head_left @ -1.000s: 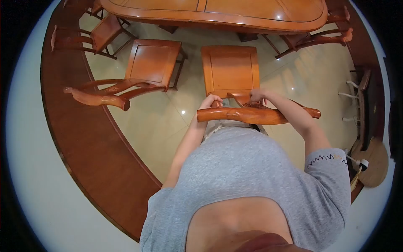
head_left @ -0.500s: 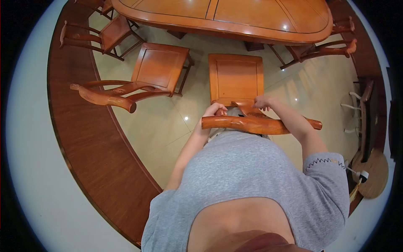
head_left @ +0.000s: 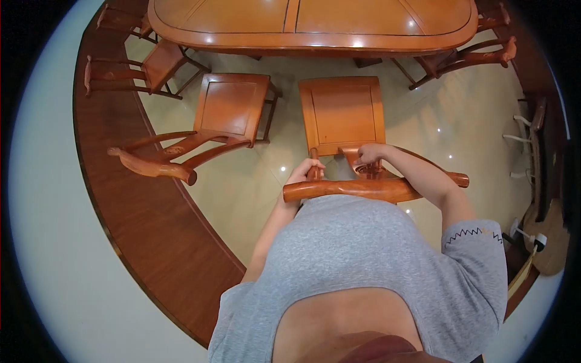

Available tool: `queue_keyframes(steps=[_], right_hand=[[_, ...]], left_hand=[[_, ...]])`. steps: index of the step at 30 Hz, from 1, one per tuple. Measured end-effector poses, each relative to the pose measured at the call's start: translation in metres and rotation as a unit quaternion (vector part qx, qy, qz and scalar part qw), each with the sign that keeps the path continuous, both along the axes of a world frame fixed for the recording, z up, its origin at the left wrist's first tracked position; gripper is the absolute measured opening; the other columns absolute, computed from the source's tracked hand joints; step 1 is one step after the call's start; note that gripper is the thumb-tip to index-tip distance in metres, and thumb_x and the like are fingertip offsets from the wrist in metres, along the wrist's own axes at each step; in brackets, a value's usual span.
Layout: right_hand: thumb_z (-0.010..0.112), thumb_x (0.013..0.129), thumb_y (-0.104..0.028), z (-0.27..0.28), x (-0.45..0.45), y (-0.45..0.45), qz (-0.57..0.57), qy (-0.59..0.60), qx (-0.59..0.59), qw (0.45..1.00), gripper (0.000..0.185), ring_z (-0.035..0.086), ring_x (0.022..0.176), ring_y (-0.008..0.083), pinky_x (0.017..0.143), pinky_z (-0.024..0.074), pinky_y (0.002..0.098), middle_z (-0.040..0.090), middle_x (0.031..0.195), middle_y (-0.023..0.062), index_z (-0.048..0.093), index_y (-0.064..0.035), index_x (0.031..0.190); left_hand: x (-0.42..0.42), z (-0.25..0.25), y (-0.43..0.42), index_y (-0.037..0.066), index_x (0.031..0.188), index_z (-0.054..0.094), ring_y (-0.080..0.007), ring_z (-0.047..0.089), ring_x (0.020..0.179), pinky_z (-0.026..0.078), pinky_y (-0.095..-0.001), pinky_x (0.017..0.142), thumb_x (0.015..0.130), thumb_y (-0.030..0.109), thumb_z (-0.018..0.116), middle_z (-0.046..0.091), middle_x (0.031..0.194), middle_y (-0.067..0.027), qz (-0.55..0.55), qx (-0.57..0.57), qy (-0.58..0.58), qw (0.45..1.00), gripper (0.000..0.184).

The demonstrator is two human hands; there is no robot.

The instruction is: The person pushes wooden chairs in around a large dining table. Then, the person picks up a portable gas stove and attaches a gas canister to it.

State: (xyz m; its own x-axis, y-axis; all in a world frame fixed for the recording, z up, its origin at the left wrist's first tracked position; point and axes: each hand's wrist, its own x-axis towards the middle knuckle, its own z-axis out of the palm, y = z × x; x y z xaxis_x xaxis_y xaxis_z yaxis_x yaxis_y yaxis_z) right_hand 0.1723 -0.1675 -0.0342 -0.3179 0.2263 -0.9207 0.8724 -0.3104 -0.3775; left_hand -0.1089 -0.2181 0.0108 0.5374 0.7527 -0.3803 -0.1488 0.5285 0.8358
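Directly in front of me stands a wooden chair, its curved top rail close to my grey shirt. My left hand is wrapped round the left back post of that chair, just above the rail in the picture. At the central back slat, beside its carved patch, is my right hand, with its fingers bent together; whether it holds something small there I cannot make out. My right forearm crosses over the top rail.
A large oval wooden table fills the top. Another chair stands left of mine, with further chairs at far left and upper right. Dark brown wood curves along the left. A round wooden board is at the right.
The view has shifted, so the furniture sits differently in it. The chair back appears more open to view, and my right hand has moved slightly left and down along the slat.
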Motion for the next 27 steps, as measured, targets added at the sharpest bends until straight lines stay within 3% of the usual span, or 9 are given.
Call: queue_keyframes(steps=[5, 8, 10, 13, 17, 19, 23, 26, 27], right_hand=[[0.057, 0.087, -0.041, -0.009, -0.005, -0.005, 0.003, -0.011, 0.024, 1.000, 0.050, 0.067, 0.076, 0.0286, 0.058, 0.0579, 0.0415, 0.064, 0.093, 0.0184, 0.057, 0.0034, 0.110], [0.059, 0.086, -0.044, -0.019, -0.014, -0.020, -0.014, -0.013, -0.002, 1.000, 0.047, 0.068, 0.069, 0.0263, 0.058, 0.0564, 0.0416, 0.067, 0.088, 0.0180, 0.061, -0.0023, 0.107], [0.058, 0.086, -0.042, -0.029, -0.021, -0.022, 0.006, -0.044, -0.011, 0.999, 0.044, 0.067, 0.071, 0.0250, 0.057, 0.0563, 0.0416, 0.067, 0.088, 0.0161, 0.062, -0.0026, 0.106], [0.057, 0.086, -0.039, -0.030, -0.034, -0.028, 0.071, -0.064, 0.016, 0.995, 0.037, 0.066, 0.068, 0.0220, 0.057, 0.0562, 0.0413, 0.067, 0.084, 0.0106, 0.066, -0.0058, 0.100], [0.056, 0.087, -0.037, -0.013, -0.033, -0.040, 0.053, -0.037, -0.017, 0.998, 0.030, 0.065, 0.067, 0.0196, 0.056, 0.0560, 0.0406, 0.067, 0.080, 0.0063, 0.068, -0.0104, 0.095], [0.058, 0.084, -0.044, -0.016, -0.028, -0.041, 0.050, -0.055, -0.026, 0.997, 0.041, 0.065, 0.078, 0.0236, 0.057, 0.0580, 0.0412, 0.066, 0.094, 0.0109, 0.067, -0.0078, 0.100], [0.055, 0.084, -0.045, -0.029, -0.029, -0.043, 0.111, -0.058, -0.003, 0.992, 0.043, 0.065, 0.083, 0.0252, 0.058, 0.0577, 0.0440, 0.066, 0.095, 0.0117, 0.067, -0.0074, 0.101], [0.053, 0.085, -0.046, -0.029, -0.031, -0.044, 0.162, -0.080, -0.016, 0.983, 0.044, 0.064, 0.086, 0.0267, 0.060, 0.0571, 0.0456, 0.066, 0.097, 0.0118, 0.066, -0.0084, 0.104], [0.051, 0.085, -0.047, -0.025, -0.028, -0.044, 0.152, -0.073, -0.018, 0.986, 0.045, 0.064, 0.086, 0.0274, 0.060, 0.0568, 0.0455, 0.066, 0.098, 0.0122, 0.065, -0.0084, 0.106]], left_hand=[[-0.007, -0.008, 0.000, 0.005, 0.100, 0.056, -0.0071, 0.052, 0.077, 0.042, -0.0207, 0.067, 0.081, 0.006, 0.067, 0.054, 0.083, 0.0003, 0.001, 0.017, 0.006, 1.000, 0.022], [-0.017, -0.006, -0.012, 0.006, 0.102, 0.056, -0.0071, 0.052, 0.082, 0.043, -0.0200, 0.072, 0.089, 0.008, 0.055, 0.053, 0.086, 0.0006, -0.037, 0.066, 0.023, 0.997, 0.013], [-0.023, -0.008, -0.015, 0.005, 0.101, 0.056, -0.0072, 0.052, 0.074, 0.043, -0.0206, 0.066, 0.083, 0.009, 0.067, 0.054, 0.083, -0.0004, 0.000, 0.032, 0.004, 0.999, 0.022], [-0.031, -0.006, -0.019, 0.004, 0.102, 0.055, -0.0073, 0.053, 0.072, 0.042, -0.0204, 0.063, 0.085, 0.010, 0.063, 0.055, 0.079, -0.0014, 0.010, 0.037, -0.043, 0.998, 0.019], [-0.028, -0.016, -0.024, 0.003, 0.101, 0.055, -0.0080, 0.053, 0.068, 0.042, -0.0204, 0.060, 0.089, 0.010, 0.056, 0.054, 0.074, -0.0025, 0.007, 0.068, -0.055, 0.996, 0.014], [-0.023, -0.019, -0.026, 0.003, 0.100, 0.054, -0.0081, 0.052, 0.064, 0.041, -0.0200, 0.058, 0.091, 0.011, 0.052, 0.054, 0.069, -0.0025, 0.010, 0.061, -0.060, 0.996, 0.012], [-0.016, -0.029, -0.034, 0.004, 0.096, 0.055, -0.0081, 0.050, 0.061, 0.041, -0.0204, 0.055, 0.093, 0.011, 0.047, 0.054, 0.070, -0.0022, 0.031, 0.076, -0.057, 0.995, 0.011], [-0.009, -0.036, -0.028, 0.006, 0.084, 0.056, -0.0090, 0.050, 0.055, 0.040, -0.0215, 0.052, 0.089, 0.013, 0.049, 0.053, 0.063, -0.0017, 0.076, -0.060, -0.061, 0.993, 0.011], [-0.007, -0.037, -0.024, 0.008, 0.078, 0.055, -0.0099, 0.049, 0.052, 0.040, -0.0223, 0.050, 0.087, 0.016, 0.051, 0.051, 0.059, -0.0013, 0.084, -0.161, -0.061, 0.981, 0.013]])
